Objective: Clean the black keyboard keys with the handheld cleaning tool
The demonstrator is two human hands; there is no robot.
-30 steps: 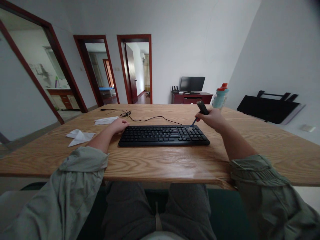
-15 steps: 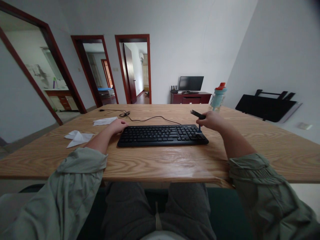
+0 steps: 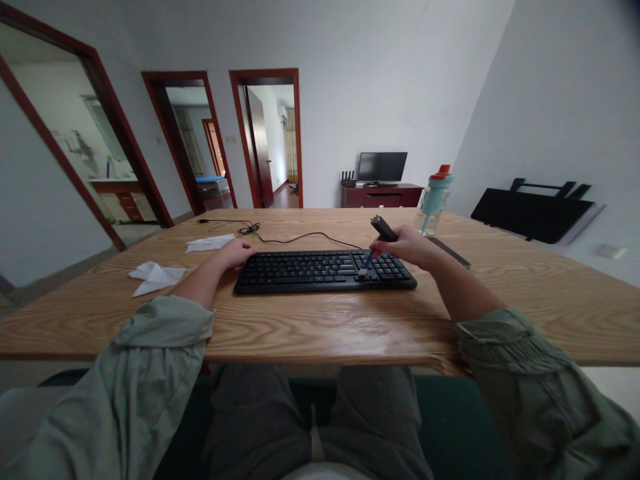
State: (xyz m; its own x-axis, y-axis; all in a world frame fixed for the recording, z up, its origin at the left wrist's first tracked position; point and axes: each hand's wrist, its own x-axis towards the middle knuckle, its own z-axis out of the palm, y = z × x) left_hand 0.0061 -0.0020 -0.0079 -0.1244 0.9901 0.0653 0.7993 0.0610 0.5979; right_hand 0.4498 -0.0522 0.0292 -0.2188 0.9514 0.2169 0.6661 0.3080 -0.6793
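A black keyboard [image 3: 320, 270] lies across the wooden table before me. My left hand [image 3: 237, 253] is at its upper left corner, fingers bent around the edge. In my right hand [image 3: 407, 247] is a small cleaning brush [image 3: 384, 229] with a thick dark handle and a blue neck. Its handle points up and to the left, while the pale brush head [image 3: 363, 273] is down on the keys just left of the number pad. My fingers partly hide the middle of the brush.
The keyboard's cable [image 3: 300, 238] runs behind it to a coil. White tissues [image 3: 157, 276] lie on the left of the table [image 3: 320, 327]. A bottle with a red lid [image 3: 434, 200] stands back right, and a dark flat object [image 3: 450, 253] lies beside my right forearm.
My right hand has moved left with the brush, from the number pad to the keys left of it. The dark flat object near the bottle now shows. My left hand stays put.
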